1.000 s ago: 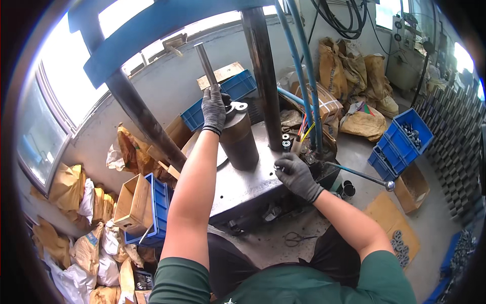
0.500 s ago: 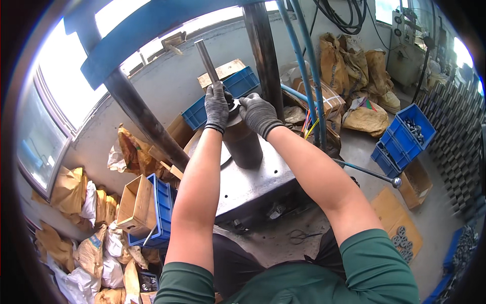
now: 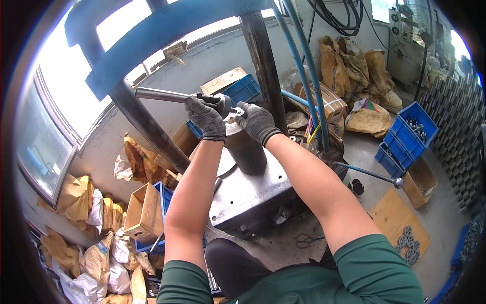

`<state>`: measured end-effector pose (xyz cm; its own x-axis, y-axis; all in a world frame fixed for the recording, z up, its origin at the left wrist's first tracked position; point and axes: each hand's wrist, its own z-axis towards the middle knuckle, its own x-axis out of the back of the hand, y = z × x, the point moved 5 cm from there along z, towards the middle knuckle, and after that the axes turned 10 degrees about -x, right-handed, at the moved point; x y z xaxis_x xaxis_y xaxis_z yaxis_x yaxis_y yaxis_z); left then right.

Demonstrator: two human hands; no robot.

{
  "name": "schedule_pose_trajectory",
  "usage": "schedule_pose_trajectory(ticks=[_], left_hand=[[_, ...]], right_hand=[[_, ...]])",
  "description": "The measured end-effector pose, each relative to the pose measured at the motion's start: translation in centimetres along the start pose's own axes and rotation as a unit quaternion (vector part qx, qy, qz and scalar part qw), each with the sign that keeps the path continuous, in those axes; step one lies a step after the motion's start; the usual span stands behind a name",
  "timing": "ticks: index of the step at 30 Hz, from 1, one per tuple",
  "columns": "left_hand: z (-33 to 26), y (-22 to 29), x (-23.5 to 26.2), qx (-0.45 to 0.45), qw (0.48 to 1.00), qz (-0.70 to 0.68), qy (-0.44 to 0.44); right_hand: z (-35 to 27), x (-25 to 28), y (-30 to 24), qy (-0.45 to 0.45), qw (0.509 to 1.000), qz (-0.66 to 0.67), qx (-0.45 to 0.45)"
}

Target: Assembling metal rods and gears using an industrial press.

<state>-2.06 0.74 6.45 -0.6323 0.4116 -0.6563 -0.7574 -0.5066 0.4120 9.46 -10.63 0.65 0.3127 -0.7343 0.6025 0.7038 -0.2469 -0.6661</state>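
Both my hands wear grey knit gloves. My left hand (image 3: 205,119) grips a long metal rod (image 3: 161,95) that now lies nearly level, its free end pointing left. Next to that hand, a dark round collar (image 3: 223,105) sits at the rod's right end. My right hand (image 3: 258,123) pinches a small shiny ring-like metal piece (image 3: 239,112) just over the top of a thick dark steel cylinder (image 3: 248,156). The cylinder stands upright on the metal bed (image 3: 238,195) of a press. My fingers partly hide the ring-like piece and the cylinder's top.
Dark columns (image 3: 260,61) and a blue crossbeam (image 3: 172,35) frame the work. A ball-ended lever (image 3: 372,174) juts out on the right. Blue bins (image 3: 405,142) of metal parts stand beyond it, and rings (image 3: 407,245) lie on cardboard. Sacks (image 3: 98,258) crowd the lower left.
The rod has swung from steeply upright to nearly level, tipping left in my left hand, and its collar has come into view. My right hand stays by the cylinder's top. The view has shifted slightly.
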Motion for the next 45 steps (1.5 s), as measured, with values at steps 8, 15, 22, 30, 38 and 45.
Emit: schedule_pose_trajectory(ticks=[8, 15, 22, 30, 38, 45], left_hand=[[0.8, -1.7, -0.7, 0.102, 0.994, 0.043, 0.014], [0.5, -1.6, -2.9, 0.074, 0.994, 0.078, -0.032], [1.3, -1.6, -3.5, 0.095, 0.983, 0.133, -0.086], [2.1, -2.4, -3.3, 0.094, 0.981, 0.128, -0.111], [1.7, -1.9, -3.7, 0.087, 0.983, 0.151, -0.063], [2.0, -2.5, -3.4, 0.100, 0.977, 0.161, -0.094]], right_hand=[[0.4, 0.1, -0.5, 0.003, 1.000, -0.020, 0.000], [-0.3, 1.7, 0.9, -0.062, 0.997, 0.008, -0.041], [-12.6, 11.5, 2.1, -0.166, 0.940, -0.193, 0.228], [-23.7, 29.0, 10.7, -0.247, 0.848, -0.459, 0.095], [-21.1, 30.3, 10.8, 0.056, 0.951, -0.251, 0.170], [-9.8, 29.5, 10.6, 0.164, 0.944, -0.237, 0.162]])
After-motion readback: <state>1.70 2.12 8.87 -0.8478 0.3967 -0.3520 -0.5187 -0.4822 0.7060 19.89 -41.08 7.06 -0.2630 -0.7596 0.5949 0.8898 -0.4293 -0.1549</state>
